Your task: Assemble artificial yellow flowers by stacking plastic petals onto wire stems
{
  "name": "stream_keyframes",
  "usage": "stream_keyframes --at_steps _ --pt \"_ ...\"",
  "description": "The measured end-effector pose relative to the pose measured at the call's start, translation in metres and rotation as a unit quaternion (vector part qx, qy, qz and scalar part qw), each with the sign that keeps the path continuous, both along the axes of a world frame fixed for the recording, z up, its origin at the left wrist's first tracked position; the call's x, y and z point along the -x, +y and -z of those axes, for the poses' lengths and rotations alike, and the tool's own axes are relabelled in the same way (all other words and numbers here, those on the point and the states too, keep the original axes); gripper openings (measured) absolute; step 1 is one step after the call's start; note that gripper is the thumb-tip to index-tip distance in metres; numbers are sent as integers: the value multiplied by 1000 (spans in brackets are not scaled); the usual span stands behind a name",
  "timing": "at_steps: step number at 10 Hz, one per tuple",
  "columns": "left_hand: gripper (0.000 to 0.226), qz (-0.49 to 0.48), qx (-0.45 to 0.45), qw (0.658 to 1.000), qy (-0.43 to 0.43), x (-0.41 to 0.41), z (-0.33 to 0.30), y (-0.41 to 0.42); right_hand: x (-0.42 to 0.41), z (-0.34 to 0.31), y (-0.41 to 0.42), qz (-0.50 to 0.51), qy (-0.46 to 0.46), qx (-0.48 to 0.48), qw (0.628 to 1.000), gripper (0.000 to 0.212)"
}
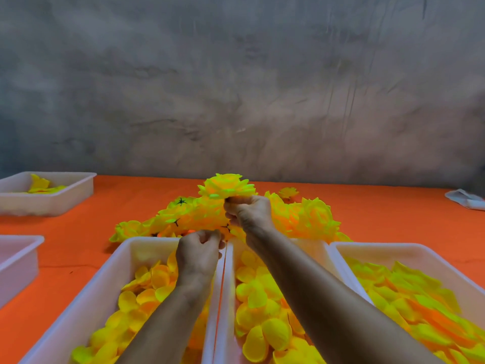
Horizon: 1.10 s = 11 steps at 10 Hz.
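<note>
**Q:** What are your hands doing?

**A:** My right hand (pixel 248 210) grips a layered yellow flower (pixel 227 189) from underneath, raised above the pile of finished flowers (pixel 309 219). My left hand (pixel 200 249) is curled, probably pinching the stem's lower end; it is too thin to see.

**Q:** What might go wrong?

**A:** If my pinch slips, the petals could slide off.

**Q:** And the containers?

**A:** Three white trays (pixel 118 258) near me hold loose yellow petals (pixel 262 298); a far-left tray (pixel 78 191) holds a few.

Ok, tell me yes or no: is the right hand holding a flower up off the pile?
Yes, the right hand grips the yellow flower from beneath, raised above the pile of finished flowers.
</note>
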<state>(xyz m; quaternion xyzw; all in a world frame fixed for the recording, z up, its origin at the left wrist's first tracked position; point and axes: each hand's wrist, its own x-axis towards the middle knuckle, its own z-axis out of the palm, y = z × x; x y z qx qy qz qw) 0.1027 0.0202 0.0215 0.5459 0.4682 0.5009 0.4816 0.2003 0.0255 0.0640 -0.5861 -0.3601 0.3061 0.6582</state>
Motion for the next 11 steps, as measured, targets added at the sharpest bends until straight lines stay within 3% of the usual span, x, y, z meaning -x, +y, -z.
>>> stream_keyframes --at_steps 3,5,7,8,9,10,11 --pt "31 -40 13 999 6 -2 18 33 11 12 71 -17 -16 54 998 25" --pt "26 -31 32 999 -27 -1 29 43 23 14 103 -22 -2 70 997 27" --pt "35 -58 37 996 -48 6 31 48 37 8 132 -25 31 72 997 22" --pt "36 -59 33 997 -43 8 34 48 35 5 145 -28 44 112 992 7" --pt "34 -59 35 997 -40 6 37 50 36 9 151 -5 63 157 986 5" --pt "31 -55 27 997 -36 6 38 51 37 18 153 -15 45 172 984 21" --pt "31 -79 27 996 -12 9 36 47 37 25 148 -11 3 185 983 23"
